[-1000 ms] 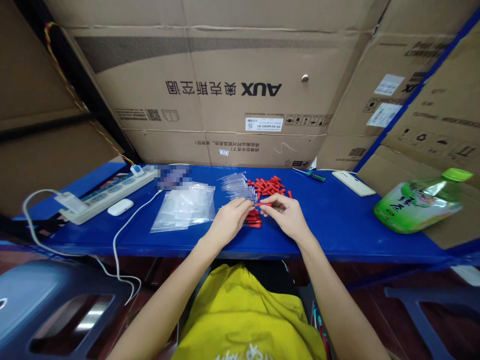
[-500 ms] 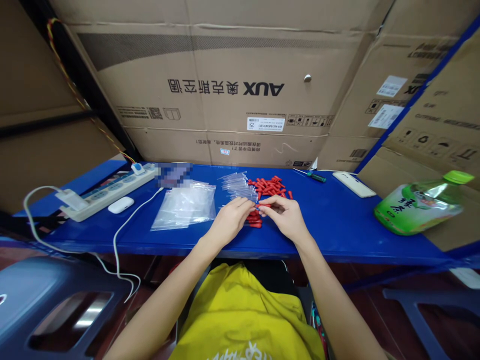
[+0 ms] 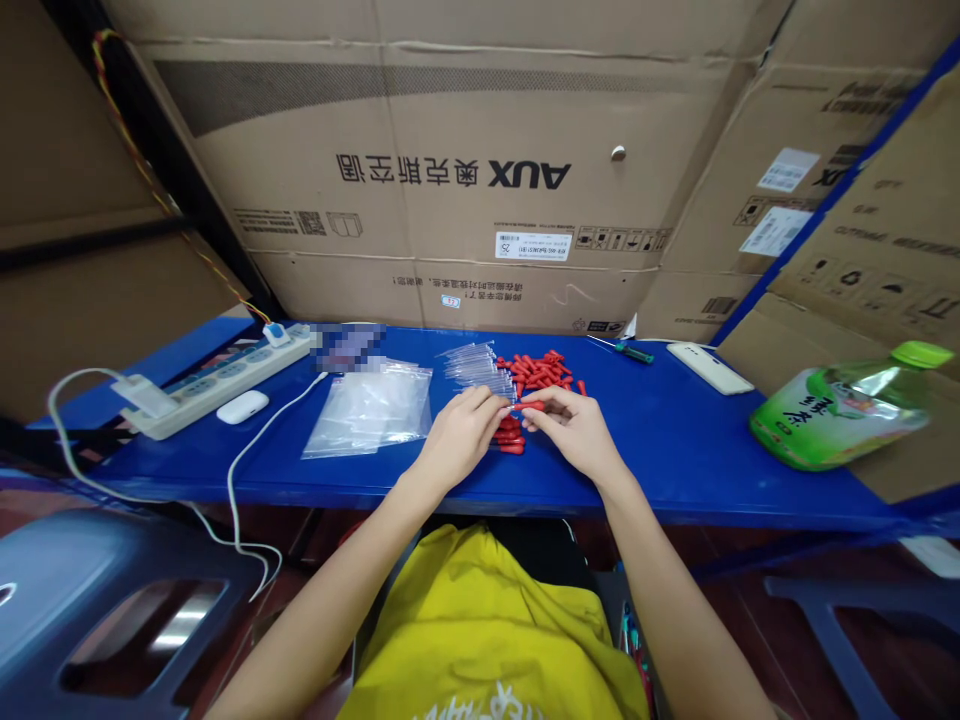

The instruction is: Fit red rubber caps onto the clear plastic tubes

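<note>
The right hand [image 3: 576,430] grips a red bulb [image 3: 533,405] between thumb and fingers, just above the worktop [image 3: 660,450] and in front of the loose pile; the left hand [image 3: 465,428] meets it from the other side, its fingers pinched together on a clear tube [image 3: 515,407], most of which the hand hides; the bulb lies roughly level, its narrow end towards the left hand.

Beyond the left hand lies a bundle of thin clear tubes [image 3: 471,366]; to its right, just beside it, is the pile of red bulbs [image 3: 541,370]; nearer the person, below the meeting fingers, red-ended pieces [image 3: 511,442] lie in a row, partly covered by the left hand.

Clear plastic bags [image 3: 369,412] lie flat to the left of the tubes; a screwdriver [image 3: 636,353] and a pale phone [image 3: 709,368] lie farther right; a green-labelled bottle [image 3: 825,420] rests on its side near the worktop's right end.
</note>
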Available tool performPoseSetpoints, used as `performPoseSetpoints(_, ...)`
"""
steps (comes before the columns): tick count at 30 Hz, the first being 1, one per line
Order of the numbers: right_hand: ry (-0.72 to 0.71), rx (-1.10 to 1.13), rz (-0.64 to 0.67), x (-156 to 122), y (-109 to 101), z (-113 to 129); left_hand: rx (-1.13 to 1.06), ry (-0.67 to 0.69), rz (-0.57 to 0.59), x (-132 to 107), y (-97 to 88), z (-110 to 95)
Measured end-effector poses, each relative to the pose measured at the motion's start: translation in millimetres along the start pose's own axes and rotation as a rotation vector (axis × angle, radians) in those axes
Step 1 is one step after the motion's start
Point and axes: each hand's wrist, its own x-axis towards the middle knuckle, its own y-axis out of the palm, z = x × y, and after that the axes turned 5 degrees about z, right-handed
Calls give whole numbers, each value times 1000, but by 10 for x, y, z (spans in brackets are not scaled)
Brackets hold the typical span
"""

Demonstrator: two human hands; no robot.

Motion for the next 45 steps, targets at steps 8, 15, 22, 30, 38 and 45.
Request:
performPoseSetpoints(8, 8, 22, -31, -6, 7, 52, -98, -46, 82, -14, 4, -12)
performPoseSetpoints(15, 2, 54, -49, 0, 21, 59, -149, -24, 79, -20, 2, -6)
performPoseSetpoints(22, 0, 102, -64, -13, 53, 56, -176, 17, 60, -17, -8, -3)
performPoseSetpoints(30, 4, 96, -72, -19, 70, 58, -170, 20, 78, -21, -6, 4)
performPoseSetpoints(38, -2, 67, -53, -16, 67, 43, -151, 25, 81, -24, -10, -4)
performPoseSetpoints(45, -10, -5, -17, -19, 50, -8, -72, 21, 95, -20, 7, 5)
